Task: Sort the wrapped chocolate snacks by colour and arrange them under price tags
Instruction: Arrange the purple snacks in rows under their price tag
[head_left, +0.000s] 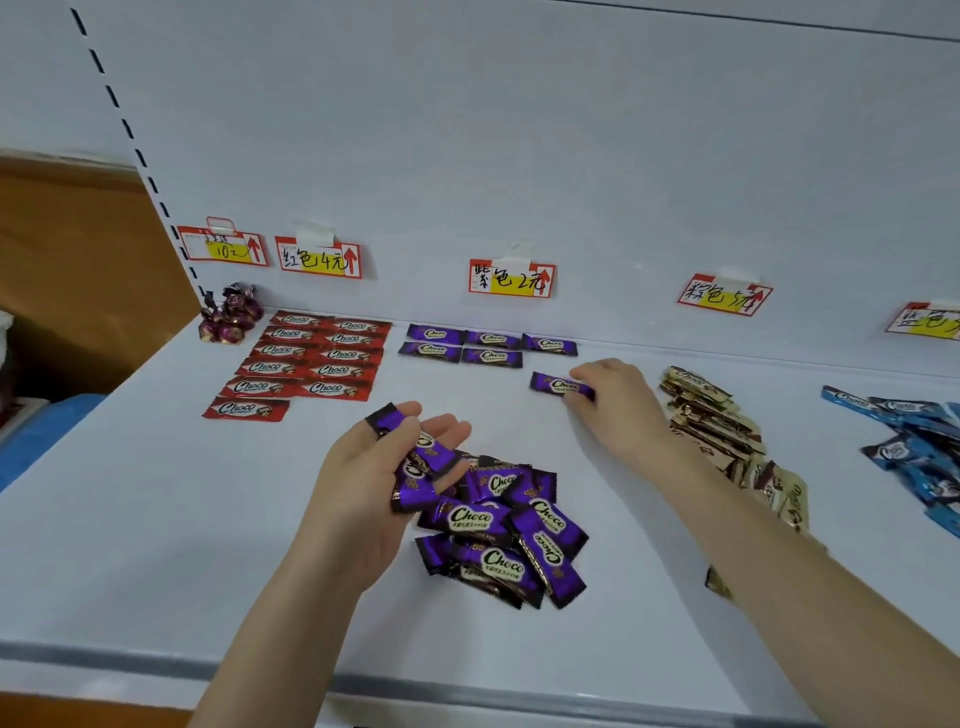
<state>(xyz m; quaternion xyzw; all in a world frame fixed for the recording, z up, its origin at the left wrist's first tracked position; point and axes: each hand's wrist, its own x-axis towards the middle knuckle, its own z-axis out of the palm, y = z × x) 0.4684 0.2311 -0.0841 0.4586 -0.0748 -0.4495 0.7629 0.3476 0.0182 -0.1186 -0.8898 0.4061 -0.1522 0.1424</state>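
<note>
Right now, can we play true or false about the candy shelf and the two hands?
1. The right hand is putting down a purple snack. True.
2. The left hand is empty. False: it holds several purple snacks.
3. The red snacks lie in neat rows. True.
4. The blue snacks are lined up under their tag. False: they lie in a loose heap.
5. Five purple snacks already lie under the purple tag. True.

"Choco" on purple wrappers (470, 517) — "10" on leftmost tag (222, 247).
</note>
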